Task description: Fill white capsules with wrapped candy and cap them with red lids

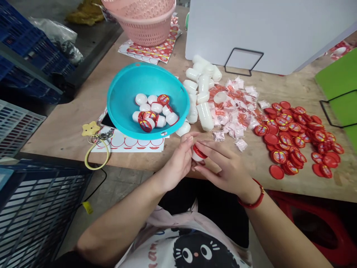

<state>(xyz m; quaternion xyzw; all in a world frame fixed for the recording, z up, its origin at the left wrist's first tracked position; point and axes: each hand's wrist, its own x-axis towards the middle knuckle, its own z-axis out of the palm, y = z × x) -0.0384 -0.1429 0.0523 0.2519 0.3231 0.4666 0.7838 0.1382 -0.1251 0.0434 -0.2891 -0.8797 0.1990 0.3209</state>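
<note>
Pinching red-lidded cup (199, 154) between curled fingers of left hand (176, 163) and right hand (232, 169), by near edge of table (67, 126). Probably seating lid; can't tell if fully closed. Calls for steady cup, even press.

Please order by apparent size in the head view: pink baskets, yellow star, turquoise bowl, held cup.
1. Turquoise bowl
2. Pink baskets, cut off by the top edge
Unranked: yellow star and held cup; similar, and fingers partly cover the cup.
</note>
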